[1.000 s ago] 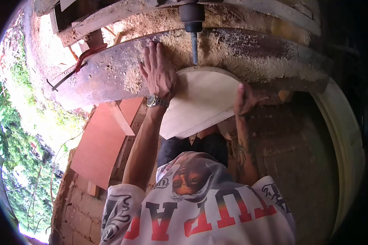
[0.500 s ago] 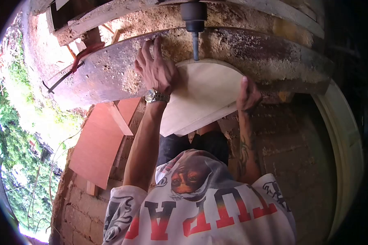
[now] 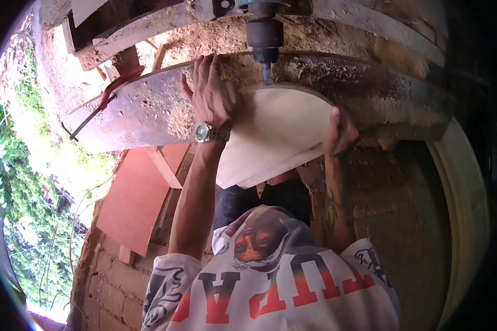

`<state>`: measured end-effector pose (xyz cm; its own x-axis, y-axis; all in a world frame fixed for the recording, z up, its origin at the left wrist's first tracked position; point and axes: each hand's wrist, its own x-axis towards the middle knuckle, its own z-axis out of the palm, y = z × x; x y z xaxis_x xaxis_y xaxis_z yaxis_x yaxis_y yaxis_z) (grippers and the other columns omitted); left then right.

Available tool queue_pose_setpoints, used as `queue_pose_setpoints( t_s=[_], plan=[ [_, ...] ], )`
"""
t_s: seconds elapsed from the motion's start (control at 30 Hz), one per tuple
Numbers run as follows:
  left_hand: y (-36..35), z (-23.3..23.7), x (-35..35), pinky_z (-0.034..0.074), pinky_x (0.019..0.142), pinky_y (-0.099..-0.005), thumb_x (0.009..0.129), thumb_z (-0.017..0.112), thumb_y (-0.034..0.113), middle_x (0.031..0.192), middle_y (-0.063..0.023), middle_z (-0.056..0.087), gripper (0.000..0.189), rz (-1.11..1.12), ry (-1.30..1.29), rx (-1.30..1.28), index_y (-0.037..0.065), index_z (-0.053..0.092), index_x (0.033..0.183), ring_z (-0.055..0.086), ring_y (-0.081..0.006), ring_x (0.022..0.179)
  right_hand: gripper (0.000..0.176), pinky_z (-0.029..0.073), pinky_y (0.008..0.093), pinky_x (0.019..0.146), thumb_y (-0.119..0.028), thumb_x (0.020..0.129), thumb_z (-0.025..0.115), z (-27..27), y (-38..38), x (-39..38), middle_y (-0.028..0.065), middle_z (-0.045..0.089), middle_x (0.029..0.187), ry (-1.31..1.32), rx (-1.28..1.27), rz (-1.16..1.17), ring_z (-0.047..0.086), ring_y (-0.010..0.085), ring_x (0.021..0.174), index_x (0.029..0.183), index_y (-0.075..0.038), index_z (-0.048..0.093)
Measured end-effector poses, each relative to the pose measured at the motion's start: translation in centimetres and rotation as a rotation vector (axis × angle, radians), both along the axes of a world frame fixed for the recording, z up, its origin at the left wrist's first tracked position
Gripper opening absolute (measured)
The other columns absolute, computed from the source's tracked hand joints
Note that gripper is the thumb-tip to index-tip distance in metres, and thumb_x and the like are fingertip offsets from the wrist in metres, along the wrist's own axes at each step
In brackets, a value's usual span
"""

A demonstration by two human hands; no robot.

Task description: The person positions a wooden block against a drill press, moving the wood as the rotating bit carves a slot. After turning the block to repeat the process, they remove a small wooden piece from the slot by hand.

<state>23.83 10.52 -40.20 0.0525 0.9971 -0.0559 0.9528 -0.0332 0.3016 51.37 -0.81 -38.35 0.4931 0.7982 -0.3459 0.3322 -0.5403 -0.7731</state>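
A pale wooden panel with a curved far edge [image 3: 276, 129] lies partly on the dusty workbench [image 3: 143, 113], its straight near edge overhanging my lap. My left hand [image 3: 215, 99], a watch on its wrist, rests at the panel's left side, fingers extended onto the bench. At the right edge my right hand [image 3: 340, 131] grips the panel, thumb up. A dark chuck [image 3: 265, 36] holds a metal bit [image 3: 266, 73] pointing down at the panel's curved edge; whether they touch is hard to tell.
A red-handled clamp [image 3: 113, 91] sits at the bench's left end. Sawdust [image 3: 179, 118] is scattered over the bench. Below left are a reddish board [image 3: 135, 198] and a brick wall [image 3: 110, 287]. A pale wooden frame [image 3: 461, 209] stands at the right.
The camera view has shifted slightly, so more of the chuck shows. My left hand's fingers are straighter and lie flatter on the bench. My right hand keeps its grip.
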Motion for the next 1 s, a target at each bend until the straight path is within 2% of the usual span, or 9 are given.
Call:
queue_pose_setpoints(
  t_s=[0.13, 0.23, 0.43, 0.53, 0.63, 0.73, 0.83, 0.93, 1.0],
  plan=[
    [1.0, 1.9, 0.9, 0.027, 0.117, -0.056, 0.084, 0.055, 0.023, 0.14, -0.0144, 0.065, 0.057, 0.047, -0.085, -0.092, 0.008, 0.064, 0.139, 0.058, -0.0313, 0.134, 0.04, 0.058, 0.0356, 0.082, -0.034, 0.106, 0.064, 0.3, 0.2, -0.4, 0.0172, 0.08, 0.097, 0.032, -0.041, -0.076, 0.075, 0.0227, 0.091, 0.116, 0.002, 0.075],
    [1.1, 1.6, 1.1, 0.031, 0.111, -0.0538, 0.084, 0.055, 0.022, 0.137, -0.014, 0.066, 0.054, 0.054, -0.047, -0.063, 0.009, 0.066, 0.135, 0.059, -0.0311, 0.131, 0.042, 0.058, 0.0351, 0.083, -0.034, 0.105, 0.065, -0.3, -0.1, -0.1, 0.0185, 0.081, 0.099, 0.006, -0.035, -0.093, 0.076, 0.0218, 0.092, 0.119, 0.005, 0.074],
    [1.3, 1.6, 0.9, 0.035, 0.104, -0.0539, 0.084, 0.055, 0.022, 0.131, -0.0132, 0.068, 0.051, 0.048, -0.075, -0.048, 0.01, 0.068, 0.132, 0.061, -0.031, 0.126, 0.044, 0.058, 0.0348, 0.084, -0.036, 0.105, 0.066, -0.1, 0.3, 0.0, 0.0187, 0.081, 0.099, 0.038, -0.023, -0.074, 0.076, 0.022, 0.093, 0.121, 0.005, 0.074],
    [1.6, 1.5, 0.9, 0.035, 0.102, -0.0537, 0.084, 0.056, 0.022, 0.127, -0.0125, 0.069, 0.048, 0.045, -0.061, -0.034, 0.011, 0.069, 0.128, 0.062, -0.0315, 0.122, 0.042, 0.058, 0.0345, 0.084, -0.035, 0.105, 0.066, -0.3, 0.2, 0.1, 0.0172, 0.081, 0.098, -0.032, -0.063, -0.036, 0.076, 0.0219, 0.092, 0.12, 0.004, 0.075],
    [2.0, 1.9, 0.9, 0.036, 0.102, -0.0533, 0.084, 0.057, 0.022, 0.125, -0.0119, 0.069, 0.045, 0.072, -0.057, -0.113, 0.012, 0.069, 0.126, 0.061, -0.0321, 0.121, 0.039, 0.057, 0.035, 0.082, -0.034, 0.105, 0.067, 0.0, 0.5, -0.5, 0.0153, 0.08, 0.094, -0.014, -0.026, -0.118, 0.075, 0.0208, 0.089, 0.116, 0.003, 0.076],
    [1.7, 1.1, 0.7, 0.036, 0.102, -0.0534, 0.085, 0.058, 0.022, 0.124, -0.0107, 0.07, 0.043, 0.046, 0.009, -0.033, 0.013, 0.07, 0.125, 0.061, -0.0319, 0.122, 0.039, 0.057, 0.035, 0.08, -0.033, 0.105, 0.067, -0.4, 0.5, -0.2, 0.0142, 0.079, 0.091, 0.111, 0.06, -0.102, 0.073, 0.0198, 0.087, 0.112, 0.003, 0.076],
    [1.4, 1.1, 0.7, 0.035, 0.106, -0.0553, 0.088, 0.059, 0.023, 0.127, -0.0103, 0.069, 0.041, 0.045, -0.001, -0.04, 0.014, 0.071, 0.127, 0.06, -0.0319, 0.124, 0.039, 0.056, 0.0353, 0.08, -0.034, 0.105, 0.067, -0.4, 0.4, 0.2, 0.0138, 0.077, 0.09, -0.005, 0.07, -0.024, 0.072, 0.0186, 0.086, 0.109, 0.004, 0.075],
    [1.0, -0.2, -0.2, 0.031, 0.115, -0.0586, 0.092, 0.061, 0.026, 0.139, -0.0104, 0.065, 0.046, 0.048, -0.053, -0.04, 0.017, 0.067, 0.136, 0.055, -0.0313, 0.136, 0.038, 0.056, 0.0358, 0.079, -0.035, 0.105, 0.067, -0.2, 0.6, -0.3, 0.0125, 0.079, 0.091, -0.044, 0.078, -0.053, 0.072, 0.0187, 0.084, 0.107, 0.002, 0.076],
    [0.4, -1.2, -0.5, 0.024, 0.122, -0.0606, 0.093, 0.062, 0.029, 0.152, -0.0097, 0.057, 0.055, 0.037, -0.052, -0.019, 0.02, 0.06, 0.147, 0.044, -0.0304, 0.148, 0.037, 0.056, 0.0368, 0.077, -0.035, 0.105, 0.066, 0.3, 0.1, -0.7, 0.013, 0.078, 0.089, -0.039, 0.037, -0.087, 0.072, 0.0197, 0.082, 0.105, 0.0, 0.077]
  ],
)
